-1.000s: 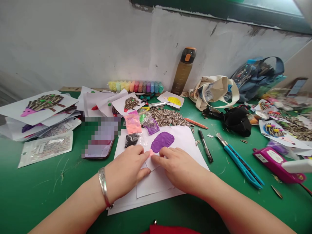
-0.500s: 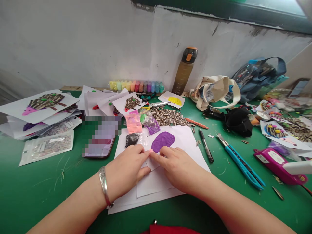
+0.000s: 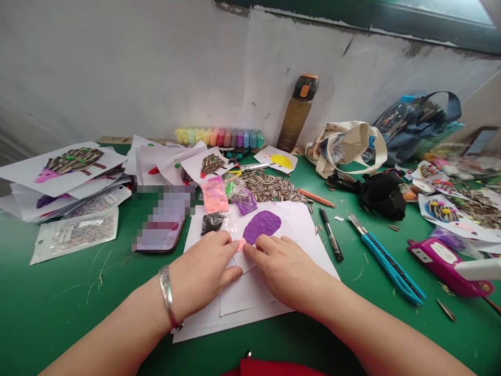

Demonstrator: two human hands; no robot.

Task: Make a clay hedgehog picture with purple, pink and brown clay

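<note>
A small lump of pink clay [image 3: 241, 244] lies on the white paper [image 3: 250, 300], at the lower left edge of a flat purple clay oval [image 3: 262, 226]. My left hand [image 3: 207, 271], with a silver bangle at the wrist, has its fingers closed and their tips on the left side of the lump; its thumb points right over the paper. From the other side, my right hand [image 3: 287, 266] presses its index fingertip against the clay, its other fingers curled. Just beyond my left hand lie a black clay packet [image 3: 212, 223] and an orange clay packet [image 3: 214, 196].
Sunflower seeds [image 3: 270, 187] are heaped behind the paper. A pen [image 3: 331, 235] and a blue utility knife [image 3: 387, 261] lie to the right, near a magenta glue gun [image 3: 450, 266]. A phone [image 3: 162, 224] and stacked hedgehog pictures [image 3: 70, 164] are left; a bottle [image 3: 296, 115] stands behind.
My fingertips have moved slightly apart, and more of the pink lump shows between them. It looks a little flatter and wider. Both hands stay in nearly the same place.
</note>
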